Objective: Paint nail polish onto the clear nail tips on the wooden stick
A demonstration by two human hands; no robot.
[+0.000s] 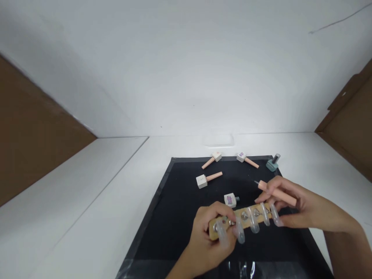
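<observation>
We see a pale wooden bar (238, 213) held just above a black mat (165, 217), carrying a row of five clear nail tips (254, 224) on small metal mounts. The left hand (205, 238) closes around the bar's left end, fingers above and thumb below, near the first two tips. At the other end, the right hand (308, 211) pinches a peach cap (283, 195) whose thin brush (256, 182) points up and away from the row, while its thumb appears to touch the last tip. As far as we can judge, the work is at an early stage: a brush is out, yet we make out no colour on any tip, though a clear coat could escape us at this blur, and all five may remain to be coated. Just beyond the bar lies an uncapped white bottle (230, 200), its bare neck turned to the right. Farther out on the mat we count three more white bottles, all with peach caps on: one to the left (201, 181), one at the back edge (216, 156) and one to its right (241, 156). A teal bottle (272, 165), its grey cap on, sits at the far right corner, with the white tabletop (87, 193) all around.
</observation>
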